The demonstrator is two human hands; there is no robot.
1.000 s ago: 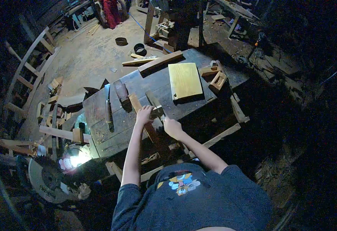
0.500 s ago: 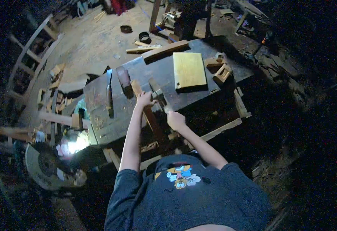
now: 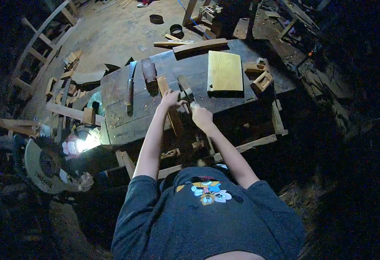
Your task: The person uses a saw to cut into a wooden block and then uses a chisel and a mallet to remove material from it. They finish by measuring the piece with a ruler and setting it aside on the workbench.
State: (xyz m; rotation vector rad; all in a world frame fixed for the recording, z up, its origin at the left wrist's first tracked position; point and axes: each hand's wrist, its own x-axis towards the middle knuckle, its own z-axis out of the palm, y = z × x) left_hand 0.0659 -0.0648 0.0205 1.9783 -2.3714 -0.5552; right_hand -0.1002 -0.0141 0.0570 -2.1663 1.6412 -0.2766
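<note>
My left hand (image 3: 171, 99) is closed over a short wooden piece (image 3: 185, 92) and rests on a long wooden strip (image 3: 163, 83), which sticks out past the bench's near edge. My right hand (image 3: 202, 117) grips the pale handle of a narrow, dark-bladed tool (image 3: 183, 83), which looks like a small hand saw. Its blade points away from me, against or beside the short piece; the exact contact cannot be made out. Left of the hands lie a wooden mallet-like block (image 3: 149, 71) and a long chisel-like tool (image 3: 130, 89) with a wooden handle.
On the dark workbench (image 3: 118, 123) lie a yellowish board (image 3: 225, 73), wooden hand planes (image 3: 262, 82) and a long wooden bar (image 3: 200, 47) at the far edge. A bright lamp (image 3: 86, 142) and a circular saw (image 3: 42, 167) are at lower left. Offcuts litter the floor.
My right hand has pushed the bladed tool forward, closer to my left hand. My left hand keeps its hold. The whole view has shifted slightly.
</note>
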